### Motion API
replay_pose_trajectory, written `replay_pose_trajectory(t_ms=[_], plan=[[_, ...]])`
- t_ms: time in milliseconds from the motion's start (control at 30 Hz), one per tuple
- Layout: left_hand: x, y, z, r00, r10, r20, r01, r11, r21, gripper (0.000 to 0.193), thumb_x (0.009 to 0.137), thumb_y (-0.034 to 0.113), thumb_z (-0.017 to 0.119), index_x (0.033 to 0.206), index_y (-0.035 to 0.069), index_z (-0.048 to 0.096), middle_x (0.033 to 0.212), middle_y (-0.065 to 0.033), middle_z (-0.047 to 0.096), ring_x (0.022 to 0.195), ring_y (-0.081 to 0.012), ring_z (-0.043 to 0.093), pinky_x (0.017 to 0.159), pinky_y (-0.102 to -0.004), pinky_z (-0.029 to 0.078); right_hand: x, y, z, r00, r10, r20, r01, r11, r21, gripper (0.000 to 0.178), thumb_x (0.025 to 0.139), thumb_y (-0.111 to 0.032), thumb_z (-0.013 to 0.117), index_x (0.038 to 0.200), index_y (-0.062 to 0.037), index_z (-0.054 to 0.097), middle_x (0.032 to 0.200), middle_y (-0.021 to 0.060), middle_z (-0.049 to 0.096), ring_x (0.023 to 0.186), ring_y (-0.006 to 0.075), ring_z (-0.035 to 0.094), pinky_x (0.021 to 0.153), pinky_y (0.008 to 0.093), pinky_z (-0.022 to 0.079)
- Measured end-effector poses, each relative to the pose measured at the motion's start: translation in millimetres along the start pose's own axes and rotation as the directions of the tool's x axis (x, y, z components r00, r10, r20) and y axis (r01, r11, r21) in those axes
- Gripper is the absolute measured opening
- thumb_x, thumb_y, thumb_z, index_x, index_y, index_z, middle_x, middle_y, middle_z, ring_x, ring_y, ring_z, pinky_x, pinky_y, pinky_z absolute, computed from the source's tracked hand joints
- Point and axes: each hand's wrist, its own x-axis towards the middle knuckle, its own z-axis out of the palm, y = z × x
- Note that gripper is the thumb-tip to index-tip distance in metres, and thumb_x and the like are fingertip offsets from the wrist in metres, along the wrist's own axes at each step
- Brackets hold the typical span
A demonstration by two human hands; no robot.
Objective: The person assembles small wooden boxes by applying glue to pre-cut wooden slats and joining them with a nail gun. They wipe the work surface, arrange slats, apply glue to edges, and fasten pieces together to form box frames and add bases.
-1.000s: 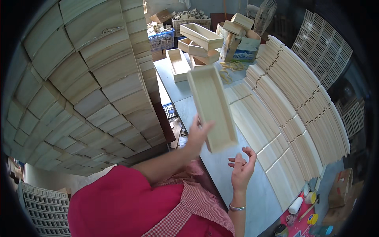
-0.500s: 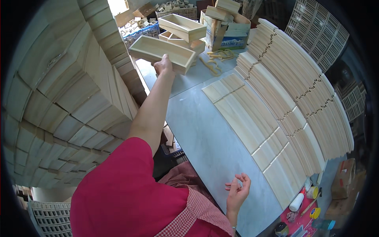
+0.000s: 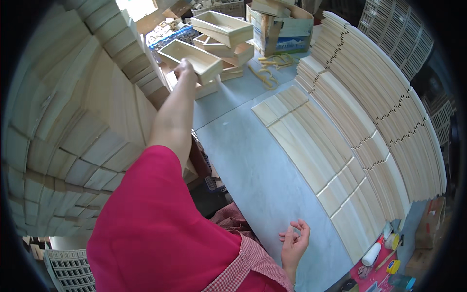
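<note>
At the far left of the table my left arm reaches out, and my left hand [image 3: 185, 73] is closed on the near wall of an open rectangular wooden box [image 3: 208, 72]. That box sits beside a pile of similar wooden boxes [image 3: 224, 30], set crosswise on one another; part of another box shows below it. Whether it rests fully on the one beneath is hidden by my hand. My right hand [image 3: 295, 244] hovers near the table's front edge, fingers loosely bent and apart, with nothing in it. Right of it lie flat grooved wooden panels [image 3: 311, 146].
Tall stacks of thin wooden boards [image 3: 374, 107] line the table's right side. Wooden blocks [image 3: 97, 141] are piled high on my left. Yellow bands [image 3: 277, 61] lie near a cardboard box [image 3: 287, 36]. A white bottle [image 3: 371, 254] and small jars stand at lower right.
My left hand has carried the wooden box left and lowered it beside the pile of boxes. My right hand has stayed almost in place.
</note>
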Motion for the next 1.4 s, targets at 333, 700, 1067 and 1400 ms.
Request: replay_pose_trajectory(t_ms=[333,700,1067,1400], plan=[[11,-5,-7,0.994,0.05,0.097,-0.076,0.954,0.289,0.052,0.091,0.035,0.064,0.129,0.0,0.059,0.124,-0.0177,0.066,0.109,-0.0337,0.068,0.092,-0.0516,0.055,4,-8,-14,0.995,-0.002,-0.104,-0.006,0.997,-0.076,0.039,0.098,-0.009,0.064,0.133,0.0032,0.051,0.114,0.0124,0.065,0.074,0.0116,0.067,0.063,0.0235,0.052],[-97,-25,11,0.985,0.133,-0.113,-0.125,0.989,0.081,0.046,0.097,0.041,0.051,0.131,0.01,0.058,0.13,-0.0171,0.062,0.111,-0.0369,0.065,0.086,-0.0516,0.059,35,14,-205,0.9,-0.408,-0.154,-0.013,0.329,-0.944,0.06,0.073,-0.001,0.066,0.132,-0.0048,0.055,0.122,0.0167,0.057,0.114,0.0377,0.054,0.097,0.0459,0.046],[-339,-123,-42,0.145,0.862,0.485,-0.95,0.258,-0.175,0.04,0.079,0.008,0.065,0.119,0.006,0.067,0.124,-0.0112,0.066,0.126,-0.0284,0.052,0.111,-0.0426,0.035,16,14,-242,0.967,-0.244,-0.067,-0.005,0.244,-0.97,0.06,0.069,-0.013,0.074,0.126,-0.0097,0.055,0.129,0.0132,0.053,0.115,0.0395,0.053,0.099,0.0495,0.046],[-348,-118,-61,-0.169,0.437,0.883,-0.981,-0.158,-0.11,0.062,0.082,0.001,0.058,0.142,0.016,0.055,0.155,-0.0104,0.044,0.145,-0.0343,0.038,0.117,-0.0544,0.034,5,0,-253,0.972,-0.233,-0.012,0.041,0.221,-0.974,0.034,0.078,-0.009,0.072,0.106,-0.0087,0.054,0.102,0.017,0.063,0.103,0.0396,0.06,0.085,0.0505,0.049]])
